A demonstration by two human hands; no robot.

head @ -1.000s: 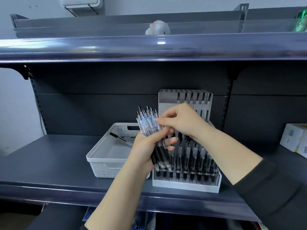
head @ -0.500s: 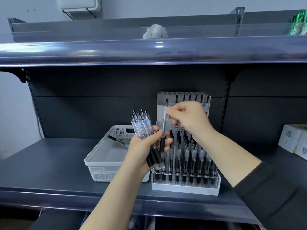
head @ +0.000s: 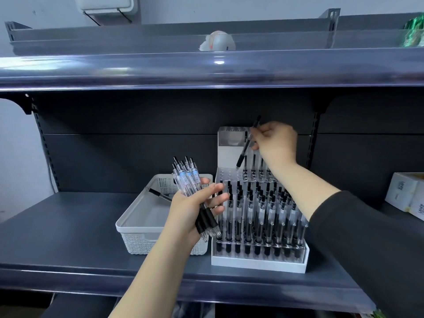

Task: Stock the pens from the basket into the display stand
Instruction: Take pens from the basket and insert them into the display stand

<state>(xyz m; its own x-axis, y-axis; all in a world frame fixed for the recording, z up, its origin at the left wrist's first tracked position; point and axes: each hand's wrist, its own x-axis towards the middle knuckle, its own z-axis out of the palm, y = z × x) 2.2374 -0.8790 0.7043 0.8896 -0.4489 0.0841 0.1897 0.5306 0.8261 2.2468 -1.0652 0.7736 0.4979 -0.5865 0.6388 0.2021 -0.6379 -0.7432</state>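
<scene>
My left hand (head: 191,208) grips a bundle of several clear pens (head: 190,180) with black grips, held upright in front of the white basket (head: 137,223). My right hand (head: 276,143) pinches a single pen (head: 247,143), tilted with its tip down over the upper back tier of the clear display stand (head: 259,260). The stand's front rows are filled with several pens; the back tier holds a few at its right side. One pen (head: 159,195) lies in the basket.
The stand and basket sit on a dark grey shelf (head: 68,237) under an upper shelf (head: 206,70). White boxes (head: 406,193) stand at the far right. A white round object (head: 218,41) rests on the upper shelf.
My right hand pulled one pen out of the bundle and lifted it up and right to the stand's back tier. My left hand has dropped slightly with the remaining pens.
</scene>
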